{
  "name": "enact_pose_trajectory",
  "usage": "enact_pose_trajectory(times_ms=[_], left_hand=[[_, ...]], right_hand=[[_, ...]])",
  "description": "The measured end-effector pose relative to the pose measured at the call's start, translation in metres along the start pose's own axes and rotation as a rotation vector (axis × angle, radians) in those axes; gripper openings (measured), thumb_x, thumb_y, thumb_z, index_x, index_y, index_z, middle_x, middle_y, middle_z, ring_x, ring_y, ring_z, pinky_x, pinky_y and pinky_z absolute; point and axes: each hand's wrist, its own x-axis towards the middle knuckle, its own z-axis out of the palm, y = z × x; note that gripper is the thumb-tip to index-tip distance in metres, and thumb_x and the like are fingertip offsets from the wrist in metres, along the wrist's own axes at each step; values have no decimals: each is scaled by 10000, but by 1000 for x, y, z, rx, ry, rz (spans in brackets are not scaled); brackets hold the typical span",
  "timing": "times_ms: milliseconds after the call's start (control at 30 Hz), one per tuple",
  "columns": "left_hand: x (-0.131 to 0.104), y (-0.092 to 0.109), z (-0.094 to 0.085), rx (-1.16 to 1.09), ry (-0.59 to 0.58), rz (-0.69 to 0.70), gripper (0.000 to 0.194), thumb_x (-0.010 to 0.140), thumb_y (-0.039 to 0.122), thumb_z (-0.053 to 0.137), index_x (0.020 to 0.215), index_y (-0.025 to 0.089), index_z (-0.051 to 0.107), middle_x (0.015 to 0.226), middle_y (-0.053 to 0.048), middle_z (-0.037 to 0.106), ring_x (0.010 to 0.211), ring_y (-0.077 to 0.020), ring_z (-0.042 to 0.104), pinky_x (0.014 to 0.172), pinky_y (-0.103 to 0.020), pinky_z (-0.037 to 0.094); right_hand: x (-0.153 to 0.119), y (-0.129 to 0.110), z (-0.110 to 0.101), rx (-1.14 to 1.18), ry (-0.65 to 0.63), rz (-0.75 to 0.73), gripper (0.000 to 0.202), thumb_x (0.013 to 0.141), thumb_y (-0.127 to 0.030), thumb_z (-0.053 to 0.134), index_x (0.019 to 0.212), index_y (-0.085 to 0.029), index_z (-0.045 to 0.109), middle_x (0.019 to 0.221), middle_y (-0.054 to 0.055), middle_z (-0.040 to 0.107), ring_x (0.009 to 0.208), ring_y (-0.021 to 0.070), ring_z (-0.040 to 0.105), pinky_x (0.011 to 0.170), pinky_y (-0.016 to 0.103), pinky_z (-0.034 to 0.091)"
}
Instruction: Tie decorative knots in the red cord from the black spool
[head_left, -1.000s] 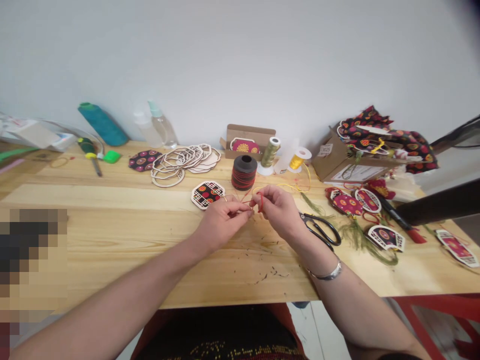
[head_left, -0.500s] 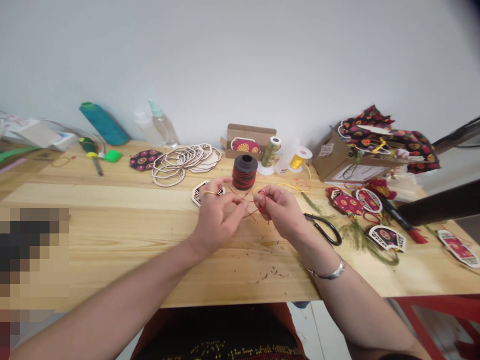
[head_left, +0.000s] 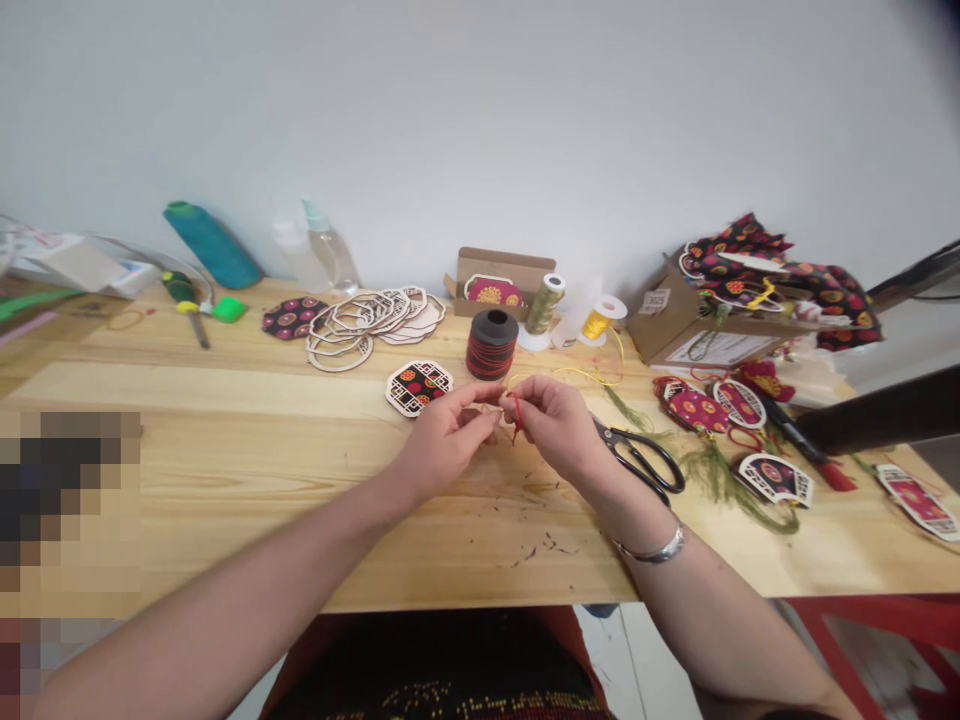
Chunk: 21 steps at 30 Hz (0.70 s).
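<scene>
Standing here watching, closest to the person's lap there's a sprinkle of dark scraps [head_left: 551, 543] on the table [head_left: 262, 530], then the two hands meet just beyond. The right hand [head_left: 555, 425] has thumb and forefinger pinched on the red cord [head_left: 517, 412], which wraps over those fingers with a short bit dangling. The left hand [head_left: 450, 430] has its fingers bunched right next to it; can't tell if it's gripping an end. Scissors [head_left: 646, 462] sit between three and four o'clock of the cord, partly behind the right wrist. Progress-wise, I'd call it partway: the cord is looped, but no finished knot that I can make out, and the charm [head_left: 418, 388] lies loose between nine and ten o'clock, not visibly attached to anything. Over at three o'clock, the tasselled charms [head_left: 694, 408] look a lot further along. Farther out, the spool [head_left: 491, 350] wound with red is at twelve, and the bare frames [head_left: 375, 325] at ten look untouched. Versus half a second ago, the left fingers were fanned out over the charm; now they've closed in beside the right, and the charm's mostly uncovered.
</scene>
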Motion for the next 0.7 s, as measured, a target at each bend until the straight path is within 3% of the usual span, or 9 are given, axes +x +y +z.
enact_pose_trajectory(times_ms=[133,400,700], left_hand=[[3,-4,-2,35,25,18,280,749,293,631,986,152,678,832,-35,691,605,-110,540,559,-238,408],[5,-5,-4,55,92,13,194,717,301,669,854,179,731,661,4,659,534,-99,479,531,-234,375],[6,-5,-7,108,79,13,167,713,288,674,830,190,742,632,10,649,551,-104,490,540,-230,377]], right_hand=[[0,0,1,-41,6,-12,165,750,-286,591,641,-173,538,561,-26,553,485,78,439,481,214,367],[-1,-2,1,-29,11,-12,173,741,-290,601,634,-174,529,557,-27,543,458,67,414,435,197,346],[-1,0,1,-37,14,-7,170,744,-282,606,635,-171,538,567,-24,557,481,75,445,470,206,363]])
